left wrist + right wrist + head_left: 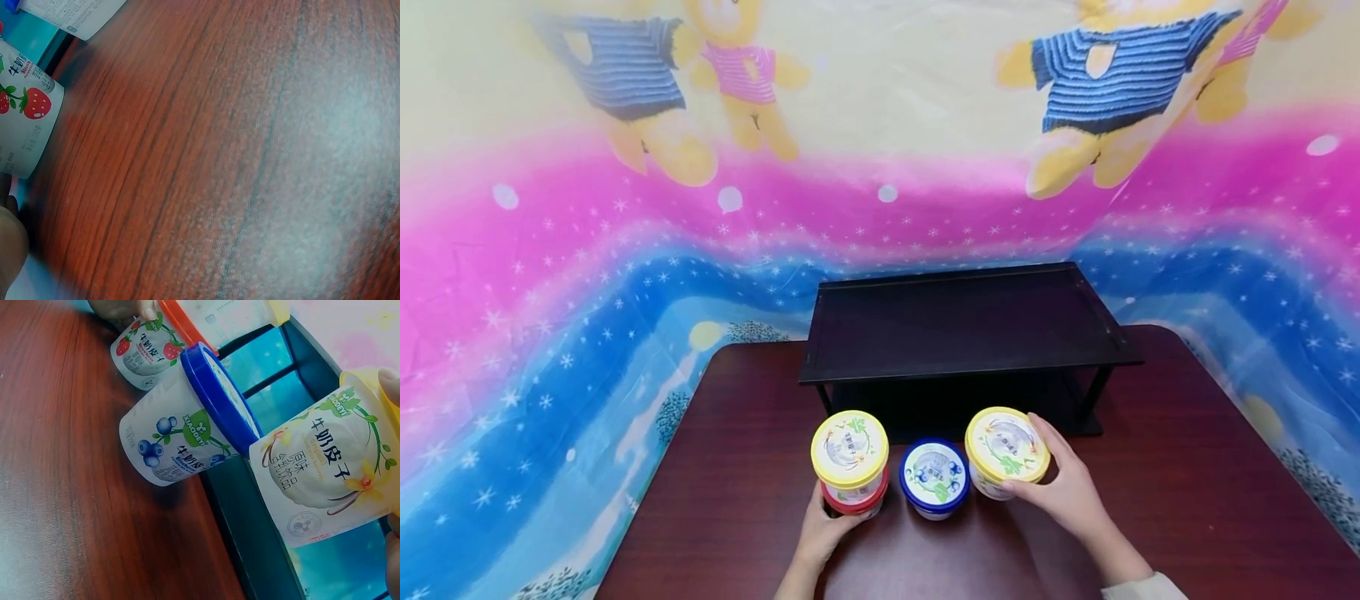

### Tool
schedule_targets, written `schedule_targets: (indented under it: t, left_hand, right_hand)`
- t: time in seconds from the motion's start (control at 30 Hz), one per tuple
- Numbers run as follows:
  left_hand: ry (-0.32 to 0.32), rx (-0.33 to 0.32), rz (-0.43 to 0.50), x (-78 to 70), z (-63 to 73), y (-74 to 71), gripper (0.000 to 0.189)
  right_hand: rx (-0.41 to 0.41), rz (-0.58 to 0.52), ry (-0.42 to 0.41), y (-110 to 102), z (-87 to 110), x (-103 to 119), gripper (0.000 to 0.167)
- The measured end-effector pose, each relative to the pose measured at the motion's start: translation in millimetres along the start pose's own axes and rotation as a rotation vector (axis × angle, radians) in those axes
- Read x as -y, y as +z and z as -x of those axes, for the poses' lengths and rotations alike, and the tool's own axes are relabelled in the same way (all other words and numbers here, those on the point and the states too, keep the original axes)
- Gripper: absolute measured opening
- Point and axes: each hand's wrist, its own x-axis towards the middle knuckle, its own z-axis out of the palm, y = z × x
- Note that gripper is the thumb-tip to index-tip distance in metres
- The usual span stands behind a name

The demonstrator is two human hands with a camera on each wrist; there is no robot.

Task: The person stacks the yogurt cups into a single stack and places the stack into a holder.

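Note:
My left hand (822, 527) grips the red-lidded strawberry tub (867, 505) low on the left, and a yellow-lidded tub (850, 450) is stacked on top of it. To the right, a second yellow-lidded tub (1006, 446) is held by my right hand (1063, 492), thumb on the near side and fingers at the far side. Between the two hands a blue-lidded blueberry tub (935, 477) stands upright on the table. The right wrist view shows the vanilla-flower print of the held tub (325, 469) close beside the blueberry tub (181, 431).
A low black shelf (955, 321) stands on the dark red wooden table (737, 467) just behind the tubs, its legs and lower board showing beneath the top. A printed curtain (880, 167) with bears and snowflakes surrounds the table's back and sides.

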Motion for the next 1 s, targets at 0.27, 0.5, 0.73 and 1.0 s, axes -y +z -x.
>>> schedule_targets:
  t: [0.27, 0.5, 0.73, 1.0]
  left_hand:
    - [0.011, 0.016, 0.024, 0.6, -0.9, -0.8, 0.085]
    - [0.004, 0.003, 0.008, -0.2, -1.1, -0.8, 0.085]
    - [0.009, -0.001, -0.01, -1.6, 0.0, -0.7, 0.086]
    - [0.026, 0.009, 0.013, -0.2, 0.5, -1.2, 0.084]
  right_hand:
    - [0.001, 0.002, -0.037, -3, -6.6, 8, 0.094]
    - [0.022, 0.006, -0.048, -6, -11.4, 24, 0.093]
    - [0.047, -0.173, -0.104, 0, -15.5, 36, 0.089]
    - [0.109, -0.36, -0.131, 6, -22.7, 53, 0.086]
